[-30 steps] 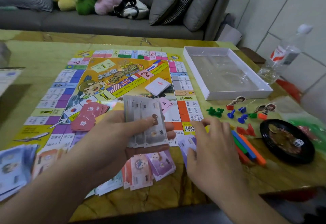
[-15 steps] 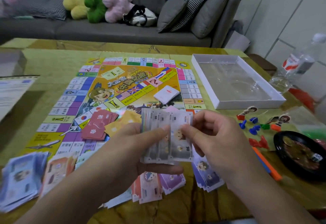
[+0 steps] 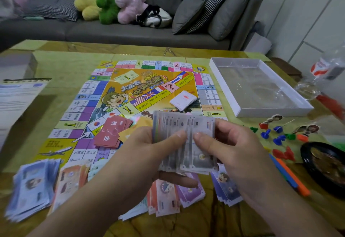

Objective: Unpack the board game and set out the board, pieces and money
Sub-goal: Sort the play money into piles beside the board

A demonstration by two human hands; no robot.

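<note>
The game board [image 3: 119,94] lies unfolded on the table, with a white card deck [image 3: 183,99] and red cards [image 3: 110,132] on it. My left hand [image 3: 147,154] and my right hand [image 3: 229,147] both hold a fanned stack of grey play money [image 3: 183,143] above the board's near edge, thumbs on top. Sorted money piles lie along the near table edge: blue [image 3: 30,188], orange [image 3: 69,180], red-pink [image 3: 164,197], purple [image 3: 192,190] and blue-purple [image 3: 226,186]. Small plastic pieces [image 3: 278,134] and character pawns [image 3: 270,121] sit to the right.
The empty white box tray [image 3: 259,87] rests at the right of the board. A black dish [image 3: 328,165] and coloured sticks [image 3: 291,177] lie at the right edge, a clear bottle [image 3: 324,72] beyond. A paper sheet [image 3: 16,94] is at the left; a sofa with plush toys [image 3: 110,3] stands behind.
My right hand left the blue-purple pile and joined my left hand on the grey notes, which now spread wider. The camera view tilted closer.
</note>
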